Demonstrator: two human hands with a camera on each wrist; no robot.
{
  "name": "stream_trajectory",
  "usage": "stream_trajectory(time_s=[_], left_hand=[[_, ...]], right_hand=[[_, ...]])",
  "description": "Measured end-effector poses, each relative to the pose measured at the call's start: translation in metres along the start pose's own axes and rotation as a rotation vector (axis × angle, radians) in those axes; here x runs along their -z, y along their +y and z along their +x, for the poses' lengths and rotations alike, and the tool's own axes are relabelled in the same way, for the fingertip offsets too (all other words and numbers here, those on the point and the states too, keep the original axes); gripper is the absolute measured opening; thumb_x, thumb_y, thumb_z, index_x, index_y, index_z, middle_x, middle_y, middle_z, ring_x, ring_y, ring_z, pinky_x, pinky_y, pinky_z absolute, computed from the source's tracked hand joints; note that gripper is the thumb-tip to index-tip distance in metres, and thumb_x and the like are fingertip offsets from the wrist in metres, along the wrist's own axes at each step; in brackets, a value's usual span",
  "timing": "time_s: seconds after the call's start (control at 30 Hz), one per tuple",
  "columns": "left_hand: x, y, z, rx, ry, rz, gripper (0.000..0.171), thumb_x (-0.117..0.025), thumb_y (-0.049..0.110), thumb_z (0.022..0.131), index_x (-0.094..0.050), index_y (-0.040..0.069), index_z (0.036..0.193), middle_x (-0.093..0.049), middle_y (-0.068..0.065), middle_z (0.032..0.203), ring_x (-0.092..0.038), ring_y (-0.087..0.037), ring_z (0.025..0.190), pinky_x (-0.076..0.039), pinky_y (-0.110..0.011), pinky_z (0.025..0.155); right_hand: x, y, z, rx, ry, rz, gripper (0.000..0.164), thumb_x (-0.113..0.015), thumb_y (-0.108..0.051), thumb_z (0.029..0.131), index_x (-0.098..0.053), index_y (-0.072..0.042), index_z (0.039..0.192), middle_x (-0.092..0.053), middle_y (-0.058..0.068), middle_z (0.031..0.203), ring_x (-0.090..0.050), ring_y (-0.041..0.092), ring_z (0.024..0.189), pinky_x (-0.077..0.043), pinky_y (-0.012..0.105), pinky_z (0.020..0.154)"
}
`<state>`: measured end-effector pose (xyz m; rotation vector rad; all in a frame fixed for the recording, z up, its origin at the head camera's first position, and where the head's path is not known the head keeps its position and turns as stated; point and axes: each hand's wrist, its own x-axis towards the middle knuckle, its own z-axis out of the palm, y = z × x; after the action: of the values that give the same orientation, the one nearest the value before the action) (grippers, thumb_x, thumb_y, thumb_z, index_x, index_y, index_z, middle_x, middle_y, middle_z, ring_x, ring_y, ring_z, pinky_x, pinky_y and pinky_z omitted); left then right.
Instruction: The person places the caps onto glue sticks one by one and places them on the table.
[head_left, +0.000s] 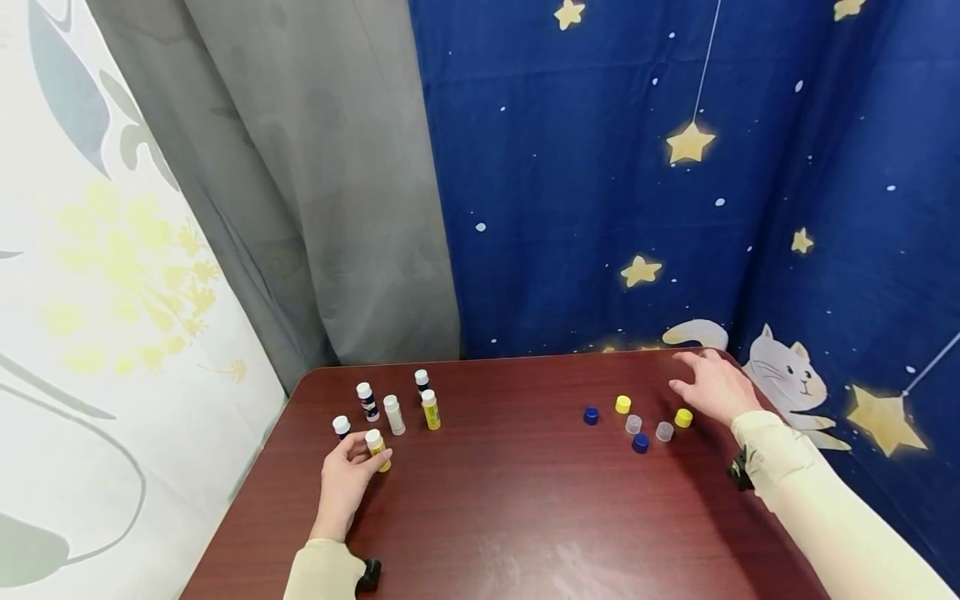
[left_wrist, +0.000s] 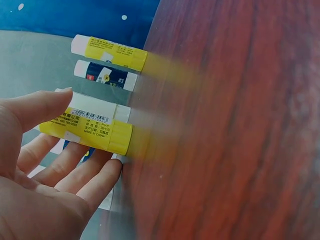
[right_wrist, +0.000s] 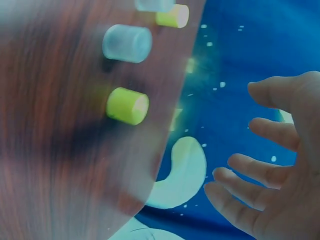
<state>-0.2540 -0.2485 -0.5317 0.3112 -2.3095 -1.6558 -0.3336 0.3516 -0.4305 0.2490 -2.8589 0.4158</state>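
My left hand [head_left: 348, 479] holds a yellow glue stick [head_left: 378, 454] with a white top between thumb and fingers. It stands upright, its base close to the table. In the left wrist view, the thumb lies along one side of the yellow glue stick [left_wrist: 92, 132] and fingers reach behind it. Around it stand a white glue stick [head_left: 394, 416], another yellow one [head_left: 431, 411] and several navy ones, such as one [head_left: 368, 402] behind. Over the table's far right corner, my right hand [head_left: 716, 387] hovers, fingers spread and holding nothing. Nearest to it lies a yellow cap [head_left: 683, 418].
Left of that yellow cap lie two clear caps, one [head_left: 664, 432] near it, two blue caps, one [head_left: 641, 443] in front, and a second yellow cap [head_left: 623, 405]. The dark red table [head_left: 495, 483] ends at a grey curtain [head_left: 360, 208] and a blue starry curtain [head_left: 570, 208].
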Motion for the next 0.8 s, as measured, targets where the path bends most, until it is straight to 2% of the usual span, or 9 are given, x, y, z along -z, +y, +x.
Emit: stream_trajectory(time_s=[0.23,0.47,0.63,0.8], left_hand=[[-0.001,0.0,0.0,-0.017,-0.007,-0.012,0.048,-0.086,0.023,0.083,-0.065,0.006,0.122,-0.067,-0.016,0.118,-0.064,-0.029,0.107,-0.049,-0.014,0.078],[0.0,0.0,-0.001,0.0,-0.002,0.008,0.046,-0.085,0.022,0.083,-0.064,0.009,0.122,-0.067,-0.013,0.119,-0.064,-0.027,0.106,-0.05,-0.015,0.077],[0.0,0.0,-0.002,-0.012,0.007,0.012,0.047,-0.086,0.021,0.082,-0.065,0.008,0.123,-0.067,-0.014,0.117,-0.064,-0.027,0.106,-0.05,-0.016,0.077],[-0.001,0.001,-0.003,0.003,-0.001,-0.006,0.046,-0.085,0.02,0.084,-0.065,0.009,0.124,-0.066,-0.013,0.118,-0.063,-0.027,0.107,-0.051,-0.016,0.077]], right_hand=[[-0.016,0.015,-0.003,0.006,-0.119,-0.016,0.055,-0.072,-0.035,0.09,-0.061,-0.005,0.136,-0.058,0.03,0.128,-0.057,0.047,0.111,-0.046,0.069,0.086],[-0.037,0.023,-0.008,0.005,-0.178,-0.013,0.047,-0.077,-0.031,0.087,-0.068,-0.006,0.125,-0.066,0.023,0.121,-0.061,0.044,0.109,-0.048,0.066,0.085],[-0.041,0.023,-0.01,-0.005,-0.197,-0.017,0.035,-0.078,-0.028,0.084,-0.074,-0.009,0.113,-0.071,0.016,0.109,-0.066,0.037,0.093,-0.051,0.063,0.077],[-0.043,0.025,-0.012,-0.007,-0.205,-0.022,0.018,-0.079,-0.021,0.082,-0.075,-0.012,0.097,-0.07,0.007,0.091,-0.06,0.025,0.074,-0.053,0.057,0.069]])
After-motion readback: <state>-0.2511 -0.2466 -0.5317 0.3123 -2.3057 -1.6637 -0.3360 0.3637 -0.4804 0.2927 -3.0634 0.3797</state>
